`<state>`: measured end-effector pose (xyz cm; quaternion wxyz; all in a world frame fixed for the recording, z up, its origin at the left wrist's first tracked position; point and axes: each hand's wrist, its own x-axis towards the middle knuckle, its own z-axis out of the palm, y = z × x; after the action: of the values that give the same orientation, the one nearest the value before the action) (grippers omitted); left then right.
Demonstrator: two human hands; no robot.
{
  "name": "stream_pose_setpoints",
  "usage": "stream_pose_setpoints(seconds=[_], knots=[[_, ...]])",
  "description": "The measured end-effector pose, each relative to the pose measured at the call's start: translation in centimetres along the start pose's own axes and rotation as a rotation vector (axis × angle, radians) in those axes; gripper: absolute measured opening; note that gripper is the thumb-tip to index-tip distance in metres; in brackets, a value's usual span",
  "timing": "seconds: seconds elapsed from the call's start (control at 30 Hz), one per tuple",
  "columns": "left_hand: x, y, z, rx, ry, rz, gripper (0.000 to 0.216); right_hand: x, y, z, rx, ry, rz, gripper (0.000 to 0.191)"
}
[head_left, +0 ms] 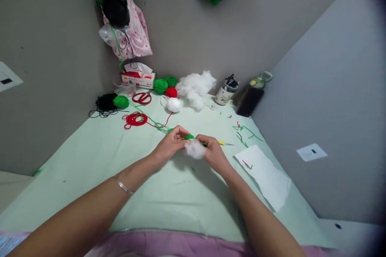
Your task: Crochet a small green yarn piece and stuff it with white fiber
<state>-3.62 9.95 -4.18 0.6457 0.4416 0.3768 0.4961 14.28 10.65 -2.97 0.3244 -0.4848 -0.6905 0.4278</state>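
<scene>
My left hand point(172, 144) is closed, thumb and fingers pinching a small green yarn piece point(189, 137). Against its near side bulges a tuft of white fibre stuffing point(195, 149). The closed fingers of my right hand point(213, 152) grip the stuffing's right side, and a bit of green shows beside them. Whether the tuft is partly inside the green piece is hidden. From behind my right hand sticks out a pointed tool with a yellow part point(225, 143); I cannot tell whether it is held. Loose green yarn point(161, 127) runs leftward from my left hand.
At the back stand a tissue box point(138, 79), green yarn balls point(161, 86), a red ball point(171, 92), a stuffing heap point(196, 88), a pen cup point(224, 94) and a dark phone-like slab point(250, 102). Red-handled scissors point(141, 98) lie left; white paper point(265, 176) lies right.
</scene>
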Motion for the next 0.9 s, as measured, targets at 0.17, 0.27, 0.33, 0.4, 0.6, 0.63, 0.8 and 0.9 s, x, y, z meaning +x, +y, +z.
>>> stream_pose_setpoints(seconds=[0.17, 0.27, 0.33, 0.4, 0.6, 0.63, 0.8, 0.9], knots=[[0.2, -0.8, 0.5, 0.063, 0.119, 0.108, 0.025, -1.2, -1.3, 0.6, -0.124, -0.003, -0.045, 0.009], [0.3, -1.3, 0.7, 0.085, 0.178, 0.155, 0.023, -1.5, -1.9, 1.3, -0.154, 0.035, -0.047, 0.009], [0.3, -1.3, 0.8, 0.093, 0.197, 0.173, 0.023, -1.4, -2.0, 1.6, -0.139, 0.06, -0.047, 0.007], [0.2, -1.2, 0.9, 0.096, 0.198, 0.183, 0.024, -0.9, -2.0, 1.8, -0.097, 0.074, -0.04, 0.012], [-0.5, -0.4, 1.0, 0.079, 0.144, 0.173, 0.02, 0.1, -1.3, 1.4, -0.023, 0.131, -0.012, 0.028], [-0.6, -0.2, 1.0, 0.071, 0.128, 0.157, 0.016, 0.1, -1.2, 1.3, -0.031, 0.143, -0.012, 0.027], [-0.5, 0.6, 0.5, 0.046, 0.038, 0.08, 0.021, -0.4, -0.8, 0.9, -0.152, 0.195, -0.011, 0.018], [-0.3, 0.7, 0.3, 0.052, -0.01, 0.073, 0.029, -0.7, -1.2, 0.5, -0.235, 0.177, -0.028, 0.019]])
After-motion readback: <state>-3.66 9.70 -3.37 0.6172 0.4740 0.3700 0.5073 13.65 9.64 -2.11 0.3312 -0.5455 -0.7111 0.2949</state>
